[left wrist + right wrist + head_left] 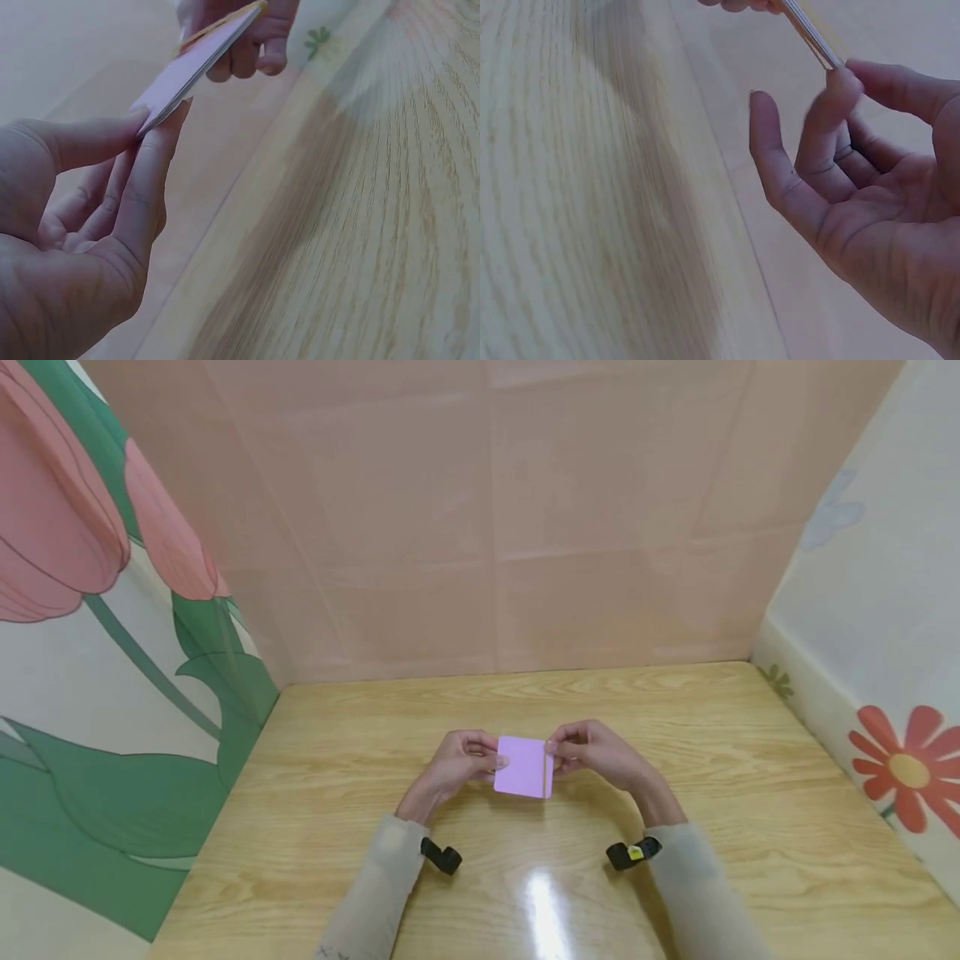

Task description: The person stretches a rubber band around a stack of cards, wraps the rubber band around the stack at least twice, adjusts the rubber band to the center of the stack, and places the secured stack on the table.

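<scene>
A small square pink notebook (pixel 521 766) is held up between both hands over the table, its thin stack of pages showing edge-on in the wrist views. My left hand (pixel 459 763) pinches its left edge, thumb (pixel 105 139) on the pink cover and fingers behind. Along the right side runs a narrow orange-yellow elastic band (pixel 545 772). There my right hand (pixel 596 752) pinches the band at the notebook's edge between thumb and index finger. In the right wrist view another finger (pixel 769 139) of that hand stands out, away from the notebook.
The wood-grain table (pixel 337 827) spreads beneath both hands. Behind it rises a pinkish-tan covered wall (pixel 480 527). Panels with a tulip print (pixel 52 502) on the left and a red flower (pixel 907 768) on the right flank the table.
</scene>
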{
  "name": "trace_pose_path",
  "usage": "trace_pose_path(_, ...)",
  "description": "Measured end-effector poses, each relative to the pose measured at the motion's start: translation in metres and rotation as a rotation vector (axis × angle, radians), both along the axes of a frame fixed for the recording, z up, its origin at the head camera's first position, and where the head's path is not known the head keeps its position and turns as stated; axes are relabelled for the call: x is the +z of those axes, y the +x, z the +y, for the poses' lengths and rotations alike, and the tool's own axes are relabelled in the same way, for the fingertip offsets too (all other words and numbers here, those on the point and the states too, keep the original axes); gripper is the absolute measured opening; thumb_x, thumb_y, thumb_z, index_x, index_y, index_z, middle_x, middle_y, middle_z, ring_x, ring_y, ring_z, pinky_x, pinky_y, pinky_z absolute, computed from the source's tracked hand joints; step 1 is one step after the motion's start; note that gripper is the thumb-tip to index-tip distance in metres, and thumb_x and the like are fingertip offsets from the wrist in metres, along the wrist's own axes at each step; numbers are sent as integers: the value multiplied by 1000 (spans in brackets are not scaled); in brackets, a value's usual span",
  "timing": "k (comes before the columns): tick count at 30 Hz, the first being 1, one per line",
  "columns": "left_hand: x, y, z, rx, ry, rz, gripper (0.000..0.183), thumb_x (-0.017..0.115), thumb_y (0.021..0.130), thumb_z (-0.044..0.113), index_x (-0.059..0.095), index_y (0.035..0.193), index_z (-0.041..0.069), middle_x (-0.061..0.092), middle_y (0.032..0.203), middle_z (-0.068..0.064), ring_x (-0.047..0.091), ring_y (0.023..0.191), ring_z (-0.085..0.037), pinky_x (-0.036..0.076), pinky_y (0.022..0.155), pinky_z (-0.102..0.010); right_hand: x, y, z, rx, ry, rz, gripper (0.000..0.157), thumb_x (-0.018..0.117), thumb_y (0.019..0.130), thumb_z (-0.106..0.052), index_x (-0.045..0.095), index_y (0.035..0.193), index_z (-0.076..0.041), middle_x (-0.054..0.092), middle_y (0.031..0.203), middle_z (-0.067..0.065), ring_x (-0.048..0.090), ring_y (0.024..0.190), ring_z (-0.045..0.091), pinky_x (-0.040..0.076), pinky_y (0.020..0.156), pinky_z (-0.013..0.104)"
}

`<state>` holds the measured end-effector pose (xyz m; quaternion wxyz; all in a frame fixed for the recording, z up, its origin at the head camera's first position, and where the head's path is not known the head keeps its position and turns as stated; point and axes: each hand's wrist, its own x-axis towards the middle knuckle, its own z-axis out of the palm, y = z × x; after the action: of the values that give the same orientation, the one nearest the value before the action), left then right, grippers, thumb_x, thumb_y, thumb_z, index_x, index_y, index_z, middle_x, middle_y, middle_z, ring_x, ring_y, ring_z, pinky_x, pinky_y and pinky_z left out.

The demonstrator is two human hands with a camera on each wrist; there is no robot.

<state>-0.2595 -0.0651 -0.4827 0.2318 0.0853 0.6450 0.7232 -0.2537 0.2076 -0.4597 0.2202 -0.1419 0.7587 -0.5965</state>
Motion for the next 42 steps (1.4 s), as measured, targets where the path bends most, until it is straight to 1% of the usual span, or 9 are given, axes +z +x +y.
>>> trace_pose_path(3, -1, 0, 0, 16, 5, -11, 17, 76, 82, -2, 66, 95, 0, 70, 86, -7, 70, 75, -17, 63, 65, -28, 3, 3, -2, -16, 9, 2, 27, 61, 98, -20, 62, 108, 5, 65, 95, 14, 67, 86, 24, 58, 89, 57)
trace_pose_path(8, -2, -1, -2, 27, -5, -20, 18, 77, 82, 1, 65, 96, 1, 71, 89, -8, 70, 76, -18, 63, 66, -29, 6, 6, -5, -38, 42, 22, 25, 56, 100, -21, 62, 108, 2, 63, 96, 15, 63, 87, 24, 57, 88, 59)
trace_pose_path(15, -4, 0, -3, 7, -9, -19, 19, 77, 82, 2, 65, 98, 1, 71, 89, -7, 70, 77, -18, 63, 68, -29, 4, 7, -4, -38, 25, 26, 25, 54, 101, -19, 61, 111, 2, 67, 102, 16, 68, 91, 28, 56, 90, 60)
trace_pose_path(20, -7, 0, -5, -2, 5, -17, 19, 75, 83, 0, 66, 99, 0, 71, 89, -6, 70, 78, -18, 62, 66, -28, 3, 7, -2, -47, 7, 29, 28, 57, 100, -23, 64, 113, 2, 71, 102, 16, 71, 90, 37, 55, 90, 61)
trace_pose_path(26, -10, 1, -7, -7, 15, -7, 21, 75, 82, -2, 66, 101, -3, 73, 91, -8, 72, 81, -21, 64, 70, -33, 2, 6, -3, -60, 15, 6, 29, 69, 93, -24, 70, 110, 0, 75, 99, 15, 70, 93, 47, 58, 88, 58)
trace_pose_path(30, -10, 1, -9, 6, 15, -6, 24, 75, 83, 1, 66, 105, -2, 73, 93, -7, 72, 82, -20, 64, 71, -32, -4, 5, -6, -84, 4, 4, 30, 71, 91, -23, 71, 109, 0, 76, 96, 15, 69, 93, 48, 58, 88, 58)
trace_pose_path(34, -11, 2, -13, 17, 11, -13, 28, 74, 86, 7, 68, 112, -3, 75, 99, -9, 73, 85, -19, 64, 74, -31, -7, 5, -8, -94, -2, 15, 28, 70, 92, -22, 71, 108, 1, 76, 97, 15, 68, 95, 49, 57, 88, 59)
trace_pose_path(39, -10, 3, -17, -15, -19, -29, 30, 73, 89, 12, 69, 114, -4, 75, 108, -15, 74, 91, -22, 63, 82, -35, -5, 6, -10, -79, -5, 15, 26, 69, 93, -18, 70, 109, 2, 76, 98, 16, 69, 94, 48, 57, 88, 59)
trace_pose_path(42, -8, 4, -20, -29, -30, -18, 31, 75, 87, 14, 70, 112, -4, 75, 107, -17, 75, 91, -24, 63, 83, -38, -2, 5, -10, -59, 1, 11, 26, 68, 93, -18, 70, 109, 3, 75, 99, 18, 70, 93, 47, 58, 86, 59)
